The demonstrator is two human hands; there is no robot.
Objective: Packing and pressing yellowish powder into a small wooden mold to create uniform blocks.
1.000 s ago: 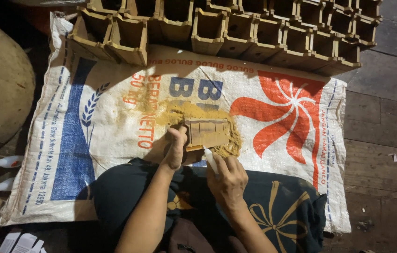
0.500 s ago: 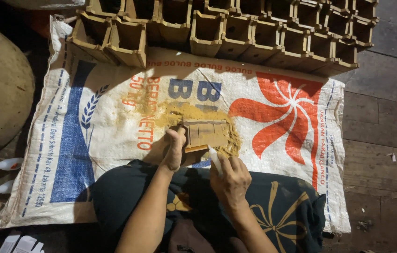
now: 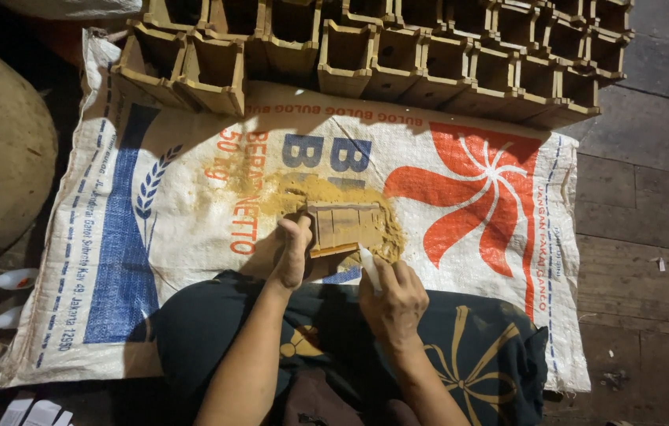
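Below | woven sack [image 3: 192, 205] spread on plank floor [image 3: 642, 213] | sawdust [image 3: 295, 189] heaped

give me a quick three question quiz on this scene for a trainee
1. True or false: the left hand rests on the small wooden block.
2. What lies under the block? A) bare floorboards B) a printed woven sack C) a metal tray
3. Fill in: the sawdust around the block is ____ in colour.

Key:
1. True; its fingers press the block's left end, while the right hand holds a small pale piece at the block's lower right corner.
2. B, the woven sack, with rows of wooden boxes along its far edge.
3. Yellowish tan.
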